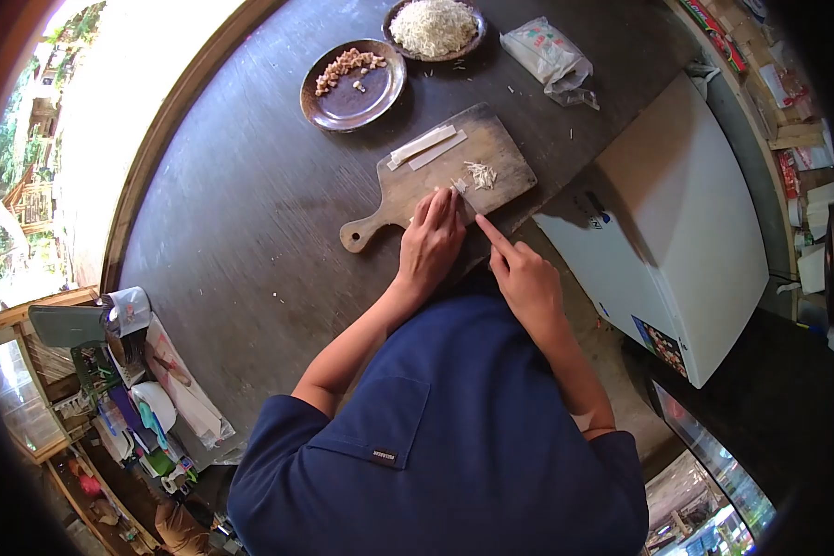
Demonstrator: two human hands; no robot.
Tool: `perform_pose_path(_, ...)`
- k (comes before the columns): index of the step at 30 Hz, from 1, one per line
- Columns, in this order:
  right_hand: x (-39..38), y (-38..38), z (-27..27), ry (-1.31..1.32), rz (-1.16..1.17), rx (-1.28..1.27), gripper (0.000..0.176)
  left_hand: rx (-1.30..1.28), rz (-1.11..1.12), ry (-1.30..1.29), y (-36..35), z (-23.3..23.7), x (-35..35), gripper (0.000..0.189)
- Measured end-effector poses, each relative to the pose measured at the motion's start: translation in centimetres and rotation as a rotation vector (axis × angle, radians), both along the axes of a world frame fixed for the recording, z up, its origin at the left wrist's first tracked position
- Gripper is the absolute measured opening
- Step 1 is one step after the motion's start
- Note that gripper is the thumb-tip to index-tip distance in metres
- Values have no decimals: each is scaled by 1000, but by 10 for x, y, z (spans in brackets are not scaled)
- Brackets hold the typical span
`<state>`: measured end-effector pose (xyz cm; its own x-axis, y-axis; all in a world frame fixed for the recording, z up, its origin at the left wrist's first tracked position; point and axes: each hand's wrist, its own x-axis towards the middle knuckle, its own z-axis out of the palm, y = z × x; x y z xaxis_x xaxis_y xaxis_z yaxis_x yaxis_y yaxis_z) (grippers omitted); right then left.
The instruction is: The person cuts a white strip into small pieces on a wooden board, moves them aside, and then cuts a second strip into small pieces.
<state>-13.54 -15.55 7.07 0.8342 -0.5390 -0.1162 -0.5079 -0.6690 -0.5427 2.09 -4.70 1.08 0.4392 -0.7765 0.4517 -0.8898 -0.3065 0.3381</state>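
A wooden cutting board (403, 197) with a holed handle lies on the dark table. My left hand (431, 243) rests on it with fingers bent and together, pressing down a pale strip (460, 185) that is mostly hidden beneath the fingertips. Close beside those fingertips is the blade of a knife (468, 211). My right hand (528, 278) is closed around its handle, index finger stretched along the blade. Thin cut shreds (481, 175) form a small pile on the board's right part. Two longer pale strips (426, 148) lie side by side near its far edge.
Beyond the board stand a brown plate (352, 111) with small brownish pieces and a bowl (480, 37) heaped with pale shreds. A plastic bag (549, 57) lies at the far right of the table (241, 213). A white chest freezer (658, 222) stands to the right.
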Motion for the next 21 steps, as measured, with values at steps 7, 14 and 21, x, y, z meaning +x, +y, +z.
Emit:
perform_pose_path(7,11,-1,-12,15,-12,-60,58,25,5,-5,0,2,-1,48)
perform_pose_path(14,-9,4,0,68,-7,-14,58,36,4,-30,2,-1,0,48)
perform_pose_path(21,13,-1,-14,-24,6,-101,59,24,-15,-6,1,3,2,48)
